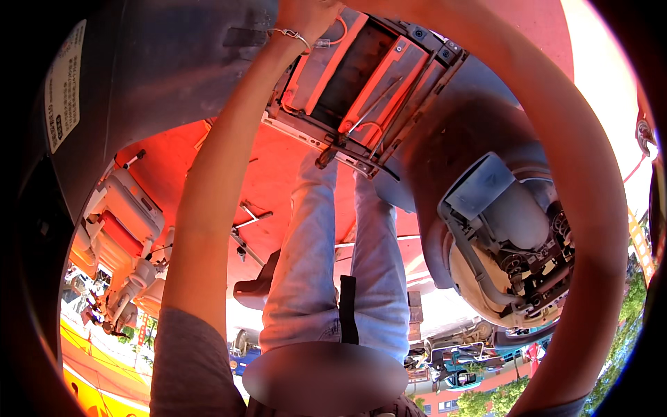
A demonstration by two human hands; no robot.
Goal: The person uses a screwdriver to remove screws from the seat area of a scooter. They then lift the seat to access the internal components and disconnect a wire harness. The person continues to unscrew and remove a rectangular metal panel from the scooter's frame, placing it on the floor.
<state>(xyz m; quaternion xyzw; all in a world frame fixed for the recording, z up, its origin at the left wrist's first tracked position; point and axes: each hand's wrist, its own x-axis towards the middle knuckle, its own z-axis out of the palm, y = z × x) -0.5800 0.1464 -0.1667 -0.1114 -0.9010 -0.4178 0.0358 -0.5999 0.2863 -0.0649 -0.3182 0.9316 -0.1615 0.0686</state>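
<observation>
My left hand (306, 14), with a metal bracelet at the wrist, reaches up to the top edge beside a metal frame (431, 61) holding long orange-red bars (375, 87) and thin rods. Its fingers are cut off or hidden, so I cannot tell what they grip. My right forearm arches up the right side to the top edge, above the same frame, where the hand passes out of view. A dark curved panel (160, 62) with a white label (64, 83) surrounds the upper left of the frame.
My jeans-clad legs extend over a red surface (264, 160). A housing with pipes and mechanical parts (514, 215) sits at right. Pale seat-like equipment (125, 215) and rods stand at left. Vehicles (458, 354), trees and a building show at the lower rim.
</observation>
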